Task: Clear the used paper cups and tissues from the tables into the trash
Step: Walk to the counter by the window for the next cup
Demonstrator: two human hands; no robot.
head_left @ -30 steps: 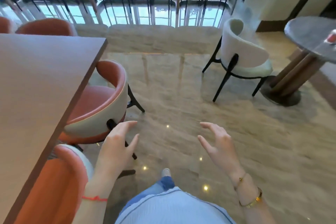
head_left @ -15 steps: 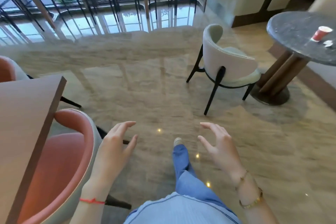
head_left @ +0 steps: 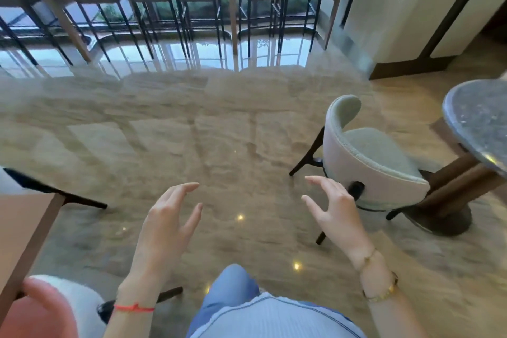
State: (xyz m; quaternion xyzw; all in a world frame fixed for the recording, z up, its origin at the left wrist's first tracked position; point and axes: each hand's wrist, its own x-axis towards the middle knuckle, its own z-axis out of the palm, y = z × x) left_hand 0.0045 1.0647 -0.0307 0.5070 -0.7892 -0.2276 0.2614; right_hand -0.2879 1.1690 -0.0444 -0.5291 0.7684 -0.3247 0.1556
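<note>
Cups aren't in sight yet – both hands, left hand (head_left: 164, 223) and right hand (head_left: 336, 214), are loose and empty, so I'd head for the round table (head_left: 477, 123) and look there

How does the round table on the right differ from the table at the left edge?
The round table has a grey speckled stone-like top; the table at the left edge has a plain brown one. The round table's rim curves, while the left table shows a straight edge and a square corner. The round table rests on a central wooden pedestal; the left table's support is out of view. A chair stands beside each.
</note>
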